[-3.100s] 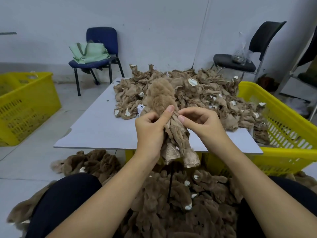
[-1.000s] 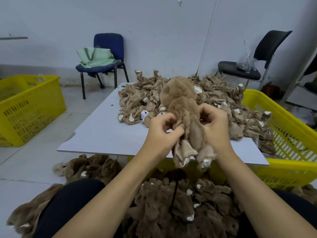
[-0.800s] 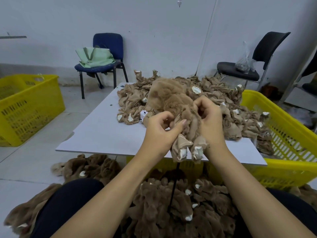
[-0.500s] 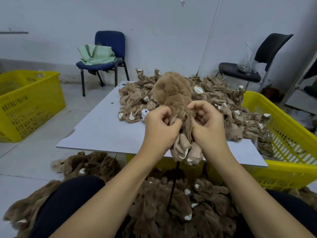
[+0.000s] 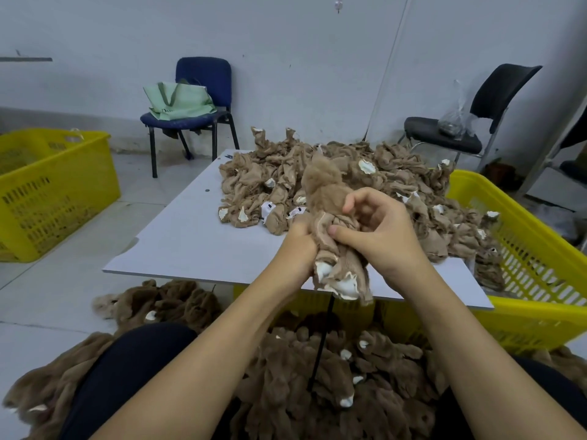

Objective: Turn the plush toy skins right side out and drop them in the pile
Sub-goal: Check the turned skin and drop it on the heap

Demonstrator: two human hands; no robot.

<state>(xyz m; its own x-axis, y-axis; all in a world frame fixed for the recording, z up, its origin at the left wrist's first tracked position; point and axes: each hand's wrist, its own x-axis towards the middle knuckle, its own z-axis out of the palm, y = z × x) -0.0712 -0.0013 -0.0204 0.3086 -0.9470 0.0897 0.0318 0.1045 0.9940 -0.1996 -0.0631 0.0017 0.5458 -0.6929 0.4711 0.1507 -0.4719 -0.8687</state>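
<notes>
Table (image 5: 197, 249): white board, far half heaped with inside-out skins (image 5: 397, 185), woven backing outward.
Floor pile (image 5: 317, 392): finished furry skins, below the table's near edge, between the knees.
Yellow crates: one (image 5: 540, 249) at right, touching the table.
Held skin (image 5: 330, 217): above the near edge; fluffy head out, legs unturned.
Right hand (image 5: 381, 230): fingers curled, thumb pinching the backing.
Left hand (image 5: 301, 246): clenched around the body.
Risk, judged: a hard tug on bunched legs could strain a seam; a limb left half-turned could reach the pile.
</notes>
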